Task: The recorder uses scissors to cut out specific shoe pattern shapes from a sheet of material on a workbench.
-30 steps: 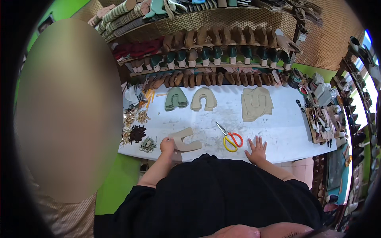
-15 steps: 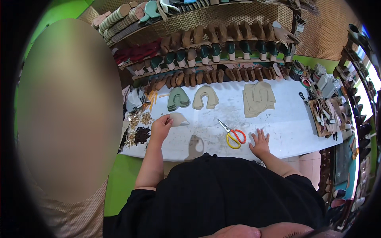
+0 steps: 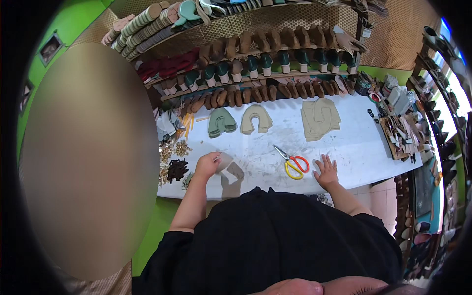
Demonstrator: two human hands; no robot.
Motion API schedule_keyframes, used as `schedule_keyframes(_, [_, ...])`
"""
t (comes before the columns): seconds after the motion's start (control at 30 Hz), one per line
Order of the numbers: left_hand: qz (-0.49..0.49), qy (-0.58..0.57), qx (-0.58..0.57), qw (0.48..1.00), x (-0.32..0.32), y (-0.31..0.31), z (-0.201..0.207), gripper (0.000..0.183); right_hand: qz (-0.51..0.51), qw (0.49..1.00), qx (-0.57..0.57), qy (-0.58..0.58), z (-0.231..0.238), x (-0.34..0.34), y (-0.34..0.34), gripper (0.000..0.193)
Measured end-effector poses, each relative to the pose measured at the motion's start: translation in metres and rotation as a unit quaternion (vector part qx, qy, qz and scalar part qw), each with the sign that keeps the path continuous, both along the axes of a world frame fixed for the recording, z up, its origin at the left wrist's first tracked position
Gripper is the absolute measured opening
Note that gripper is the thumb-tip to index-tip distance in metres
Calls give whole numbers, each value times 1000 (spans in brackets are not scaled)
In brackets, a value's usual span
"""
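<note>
Pinched in the fingers of my left hand (image 3: 208,165) is a small flat beige piece of sheet material (image 3: 224,161), raised at the near left of the table, with a shadow to its right. My right hand (image 3: 326,173) lies palm down on the white tabletop (image 3: 260,162), fingers spread and holding nothing. Just left of it rest scissors (image 3: 296,164) with one red and one yellow handle. Farther back sit a stack of green arch-shaped pieces (image 3: 222,123), a stack of beige arch-shaped pieces (image 3: 256,119) and, to the right, larger overlapping beige pieces (image 3: 320,119).
Gold-coloured bits (image 3: 183,147) and a dark pile (image 3: 177,169) lie at the table's left edge. A wooden tool holder (image 3: 400,137) stands on the right. Shelves behind carry brown shoe lasts (image 3: 265,93) and green heeled shoes (image 3: 266,64). A blurred oval covers the far left.
My left hand has come nearer to me and slightly right, bringing the beige piece along. My right hand stays on the table. The whole view has shifted a little.
</note>
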State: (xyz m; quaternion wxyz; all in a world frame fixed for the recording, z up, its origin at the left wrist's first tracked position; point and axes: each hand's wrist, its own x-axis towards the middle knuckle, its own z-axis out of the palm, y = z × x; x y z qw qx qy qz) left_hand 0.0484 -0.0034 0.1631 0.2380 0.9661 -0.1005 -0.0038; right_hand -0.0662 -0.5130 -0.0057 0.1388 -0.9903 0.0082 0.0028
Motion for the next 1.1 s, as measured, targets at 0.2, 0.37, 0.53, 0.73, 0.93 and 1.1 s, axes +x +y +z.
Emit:
schedule_keyframes(0.2, [23, 3, -34, 999, -12, -14, 50, 28, -55, 996, -27, 68, 28, 19, 11, 63])
schedule_keyframes(0.37, [-86, 3, -90, 992, -27, -19, 82, 26, -16, 945, 274, 176, 89, 56, 54, 63])
schedule_keyframes(0.53, [-197, 19, -156, 968, -43, -34, 106, 24, 173, 942, 281, 65, 195, 46, 163, 68])
schedule_keyframes(0.73, [-271, -3, -223, 937, -63, -45, 127, 23, 202, 952, 221, 61, 277, 29, 240, 60])
schedule_keyframes(0.93, [-196, 134, -347, 907, -43, -32, 87, 22, 171, 959, 211, -75, 297, 28, 240, 19])
schedule_keyframes(1.1, [-175, 211, -384, 882, -23, -10, 36, 18, 123, 956, 262, -50, 298, 32, 227, 19])
